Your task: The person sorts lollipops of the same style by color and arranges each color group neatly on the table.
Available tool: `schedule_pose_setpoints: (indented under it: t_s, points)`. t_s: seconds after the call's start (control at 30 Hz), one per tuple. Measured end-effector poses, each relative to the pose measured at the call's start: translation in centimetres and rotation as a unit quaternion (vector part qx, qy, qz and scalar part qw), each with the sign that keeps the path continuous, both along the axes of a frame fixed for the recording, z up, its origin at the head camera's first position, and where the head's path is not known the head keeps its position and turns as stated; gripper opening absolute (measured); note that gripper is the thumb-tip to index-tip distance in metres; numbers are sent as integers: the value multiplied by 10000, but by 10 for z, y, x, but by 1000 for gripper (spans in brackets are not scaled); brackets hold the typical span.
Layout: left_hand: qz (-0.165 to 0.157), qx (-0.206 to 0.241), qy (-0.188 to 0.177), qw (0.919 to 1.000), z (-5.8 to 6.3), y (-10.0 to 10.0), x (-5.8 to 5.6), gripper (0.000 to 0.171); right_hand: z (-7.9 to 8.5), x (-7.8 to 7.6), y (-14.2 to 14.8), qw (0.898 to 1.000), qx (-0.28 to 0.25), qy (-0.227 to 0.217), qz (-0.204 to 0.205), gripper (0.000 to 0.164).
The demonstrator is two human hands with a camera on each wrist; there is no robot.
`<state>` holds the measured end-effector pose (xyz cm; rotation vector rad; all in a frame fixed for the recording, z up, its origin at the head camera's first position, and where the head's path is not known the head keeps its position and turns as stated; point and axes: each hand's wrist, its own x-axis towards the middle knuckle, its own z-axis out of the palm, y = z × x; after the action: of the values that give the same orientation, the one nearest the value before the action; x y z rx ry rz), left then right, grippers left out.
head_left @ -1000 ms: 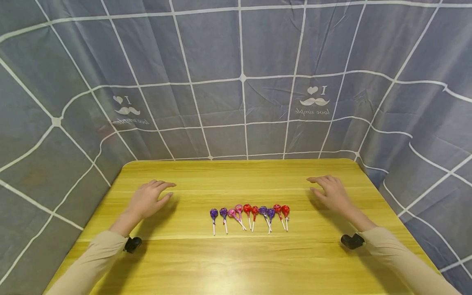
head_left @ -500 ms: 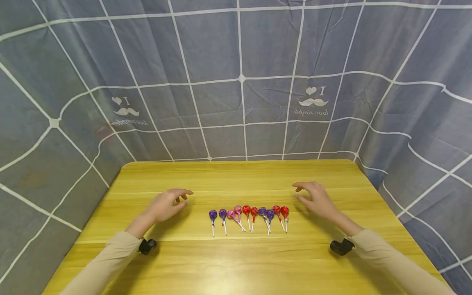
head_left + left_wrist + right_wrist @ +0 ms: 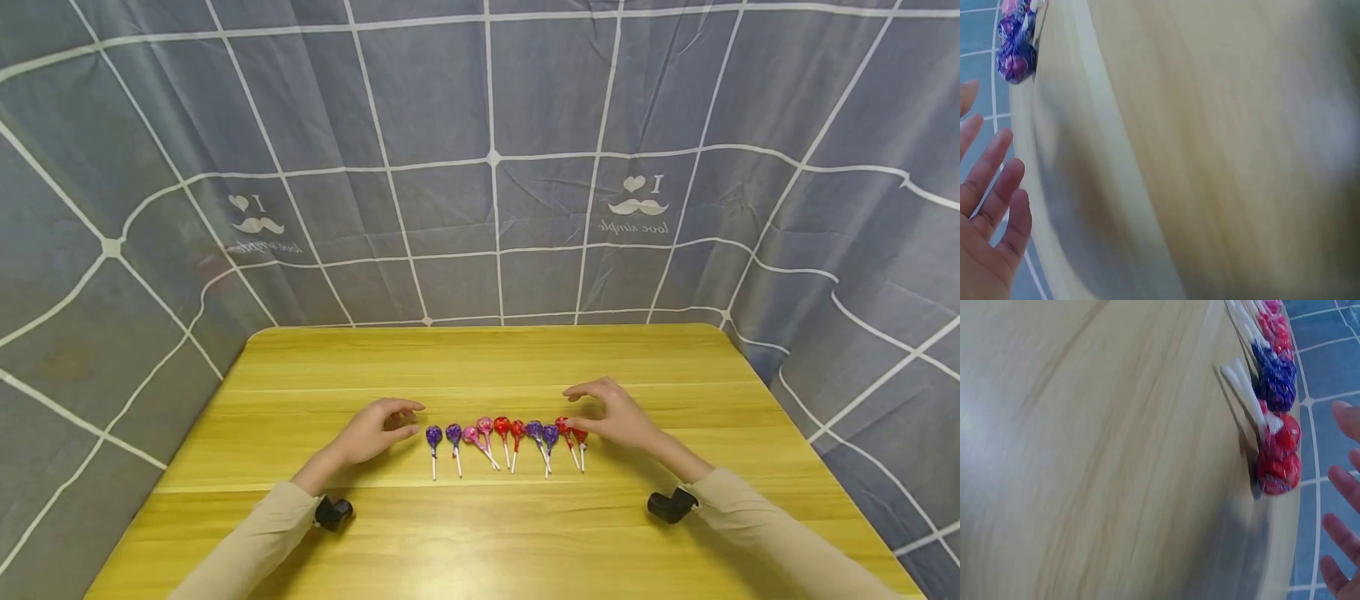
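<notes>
So, your left hand (image 3: 375, 430) and right hand (image 3: 618, 417) (empty, fingers relaxed) bracket the lollipops (image 3: 502, 426). Sticks (image 3: 434, 468) facing you presumably ease grabbing.

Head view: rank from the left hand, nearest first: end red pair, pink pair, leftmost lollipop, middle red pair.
From the left hand:
1. Leftmost lollipop: purple, at the row's left end.
2. Pink pair: left of mid-row.
3. Middle red pair: mid-row.
4. End red pair: row's right end, by the right hand.
</notes>
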<state>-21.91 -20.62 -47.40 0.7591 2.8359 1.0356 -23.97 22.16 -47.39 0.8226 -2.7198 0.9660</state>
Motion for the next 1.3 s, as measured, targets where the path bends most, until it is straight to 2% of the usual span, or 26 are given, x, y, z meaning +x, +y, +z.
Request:
schedule_pose_setpoints:
  t_s: [0.2,0.37,0.7,1.0,1.3]
  points:
    - [-84,291,-237,9993,-2,8,0,42,-5,0,-11,9994,33,-218,262,44]
    - [-100,360,-313,9988,-4,15,0,42,-10,0,-14,9988,81,-286,385,42]
    - [-90,334,-397,9986,-7,22,-1,41,-11,-1,-19,9978,277,-218,565,36]
    - [-184,247,-445,9985,-8,25,-1,32,-15,0,-20,9961,491,-303,666,31]
    - [95,258,-514,9983,-11,26,3,29,-17,6,-22,9956,587,-214,702,31]
